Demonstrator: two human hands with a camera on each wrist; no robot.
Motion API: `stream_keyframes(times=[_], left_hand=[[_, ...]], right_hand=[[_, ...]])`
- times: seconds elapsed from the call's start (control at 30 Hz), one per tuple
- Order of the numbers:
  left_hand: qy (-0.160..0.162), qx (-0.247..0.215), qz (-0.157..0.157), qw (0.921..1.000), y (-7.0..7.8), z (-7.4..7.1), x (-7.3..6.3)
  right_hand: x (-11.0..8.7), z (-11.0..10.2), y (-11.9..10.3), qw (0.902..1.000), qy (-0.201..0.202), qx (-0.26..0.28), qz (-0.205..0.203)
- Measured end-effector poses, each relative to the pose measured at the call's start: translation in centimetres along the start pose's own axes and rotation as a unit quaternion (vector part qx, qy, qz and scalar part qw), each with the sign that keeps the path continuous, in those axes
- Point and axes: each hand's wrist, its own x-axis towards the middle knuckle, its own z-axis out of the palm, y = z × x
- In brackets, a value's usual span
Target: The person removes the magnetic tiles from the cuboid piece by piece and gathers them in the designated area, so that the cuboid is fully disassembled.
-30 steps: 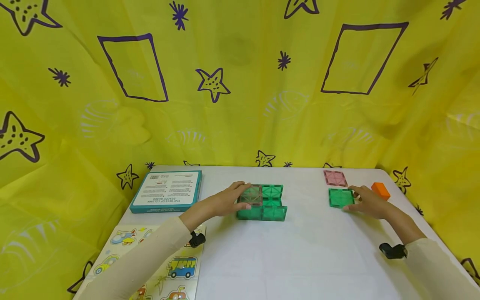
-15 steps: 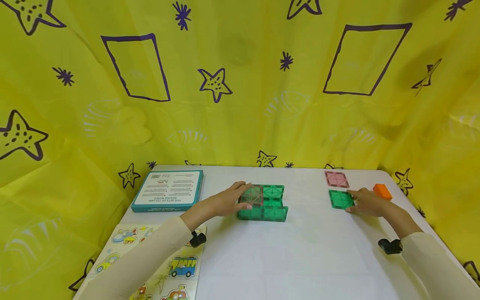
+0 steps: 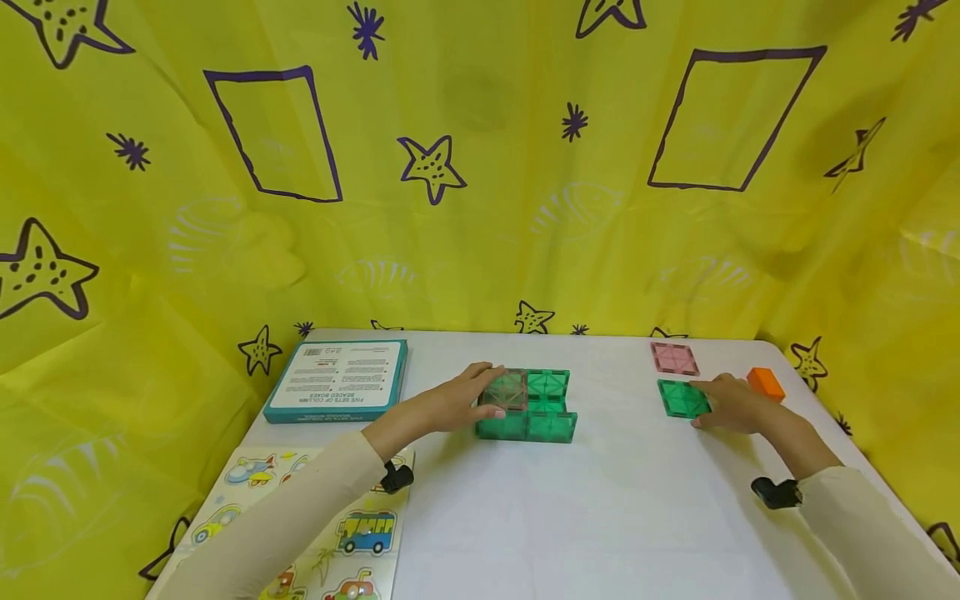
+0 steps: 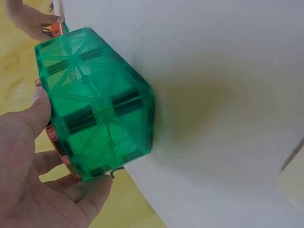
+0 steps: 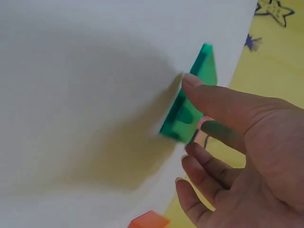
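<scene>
My left hand [image 3: 448, 406] grips the left end of a low structure of translucent green magnetic tiles [image 3: 551, 427], thumb at the near side and fingers around the far side. A reddish magnetic tile [image 3: 508, 390] covers the structure's left half; through the right half its green inside shows. In the left wrist view, two joined green side tiles [image 4: 95, 99] face the camera. To the right, my right hand [image 3: 729, 404] pinches a single square green magnetic tile [image 3: 681, 399] by its right edge. The right wrist view shows the thumb on the near edge of that tile [image 5: 207, 71], index finger behind it.
A pink magnetic tile [image 3: 675, 358] lies behind the single green one. An orange block [image 3: 766, 384] sits beside the right hand. At left are a teal-edged box [image 3: 337, 379] and a vehicle picture puzzle board [image 3: 300, 500]. A yellow patterned curtain [image 3: 480, 250] surrounds the white table [image 3: 562, 517].
My right hand has shifted slightly left against the green tile, which has turned a little. The left hand stays on the structure. The head view has shifted slightly.
</scene>
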Motion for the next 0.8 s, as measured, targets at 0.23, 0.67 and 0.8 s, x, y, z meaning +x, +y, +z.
stream_keyframes(times=[0.23, 0.67, 0.8], left_hand=[[0.000, -0.001, 0.000, 1.0000, -0.1, 0.0, 0.1], [0.000, -0.006, 0.004, 1.0000, -0.3, 0.2, 0.3], [0.000, -0.005, 0.001, 1.0000, -0.2, 0.1, 0.1]], right_hand=[[0.4, 0.0, -4.0, 0.9975, 0.038, 0.043, -0.040], [0.0, 1.3, -13.8, 0.9757, 0.088, 0.075, -0.187], [-0.3, 2.2, -16.3, 0.9701, 0.114, 0.048, -0.209]])
